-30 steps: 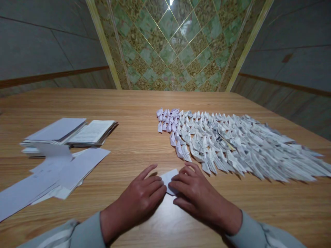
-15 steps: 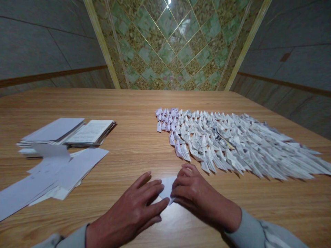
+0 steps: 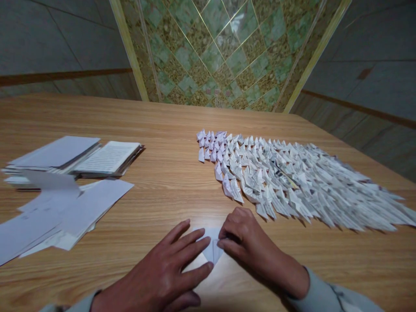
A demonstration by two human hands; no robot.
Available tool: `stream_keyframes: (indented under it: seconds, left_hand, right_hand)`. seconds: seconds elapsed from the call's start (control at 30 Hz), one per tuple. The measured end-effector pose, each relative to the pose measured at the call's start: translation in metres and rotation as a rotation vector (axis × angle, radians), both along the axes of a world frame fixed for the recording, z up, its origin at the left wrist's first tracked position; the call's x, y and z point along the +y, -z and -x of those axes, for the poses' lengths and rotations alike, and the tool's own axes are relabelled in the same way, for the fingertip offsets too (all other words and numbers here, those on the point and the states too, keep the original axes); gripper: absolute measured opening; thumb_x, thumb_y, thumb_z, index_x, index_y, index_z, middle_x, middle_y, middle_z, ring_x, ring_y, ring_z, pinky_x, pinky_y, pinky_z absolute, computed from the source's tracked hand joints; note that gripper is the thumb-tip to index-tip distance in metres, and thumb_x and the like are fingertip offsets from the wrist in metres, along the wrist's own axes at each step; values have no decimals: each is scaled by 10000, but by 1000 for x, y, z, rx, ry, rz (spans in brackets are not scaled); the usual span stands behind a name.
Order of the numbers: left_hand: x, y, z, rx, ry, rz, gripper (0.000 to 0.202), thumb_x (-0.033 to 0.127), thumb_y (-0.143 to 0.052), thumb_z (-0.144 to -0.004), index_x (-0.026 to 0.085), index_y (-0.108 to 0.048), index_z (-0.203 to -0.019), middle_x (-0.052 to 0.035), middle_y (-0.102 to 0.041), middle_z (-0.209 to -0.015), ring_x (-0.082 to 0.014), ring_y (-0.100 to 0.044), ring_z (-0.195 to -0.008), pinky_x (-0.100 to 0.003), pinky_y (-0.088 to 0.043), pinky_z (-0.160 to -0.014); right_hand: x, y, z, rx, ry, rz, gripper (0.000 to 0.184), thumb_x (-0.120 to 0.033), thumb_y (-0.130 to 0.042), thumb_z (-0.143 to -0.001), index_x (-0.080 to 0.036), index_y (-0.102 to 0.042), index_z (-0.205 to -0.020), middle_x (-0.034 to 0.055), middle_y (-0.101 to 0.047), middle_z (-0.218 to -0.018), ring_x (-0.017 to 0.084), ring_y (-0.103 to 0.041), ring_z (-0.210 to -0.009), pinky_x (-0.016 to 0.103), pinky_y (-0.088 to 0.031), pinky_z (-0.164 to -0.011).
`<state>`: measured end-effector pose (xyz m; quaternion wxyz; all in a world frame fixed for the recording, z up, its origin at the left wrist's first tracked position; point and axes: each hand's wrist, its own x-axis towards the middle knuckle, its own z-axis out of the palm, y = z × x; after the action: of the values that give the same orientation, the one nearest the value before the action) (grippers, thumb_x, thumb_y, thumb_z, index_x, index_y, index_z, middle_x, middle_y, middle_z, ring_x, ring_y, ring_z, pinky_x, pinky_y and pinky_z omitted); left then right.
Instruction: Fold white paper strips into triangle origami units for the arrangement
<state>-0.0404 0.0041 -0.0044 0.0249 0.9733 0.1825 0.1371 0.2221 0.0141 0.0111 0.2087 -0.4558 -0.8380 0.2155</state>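
Observation:
A small white piece of paper (image 3: 211,250), folded to a point toward me, lies on the table between my hands. My left hand (image 3: 172,264) rests over its left side with the fingers spread, fingertips touching the paper. On the other side, my right hand (image 3: 245,238) is closed, thumb and fingers pinching the paper's right edge. Part of the paper is hidden under my fingers. Beyond my right hand stand many folded paper boats (image 3: 260,173) in close rows, lilac ones at the left end and printed ones to the right.
Stacked paper (image 3: 55,151) and a printed pad (image 3: 108,157) lie at the left of the wooden table (image 3: 165,173). Loose white sheets (image 3: 94,203) overlap in front of them. A tiled wall (image 3: 224,56) stands behind the table.
My left fingers have spread wider, and my right hand has curled tighter at the paper's edge. More of the paper and a crease down its middle now show. The view has tilted slightly.

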Motion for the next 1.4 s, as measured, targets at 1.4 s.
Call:
stream_keyframes:
  seconds: [1.4]
  left_hand:
    - [-6, -1, -10, 39, -11, 1, 613, 338, -699, -920, 205, -478, -1476, -119, -593, -1466, -307, -588, -1310, -476, -499, -1081]
  right_hand:
    - [-52, 16, 1, -124, -17, -504, 323, -229, -361, -1075, -175, -662, -1178, 55, -731, -1040, 224, -575, -925, 428, -221, -1141]
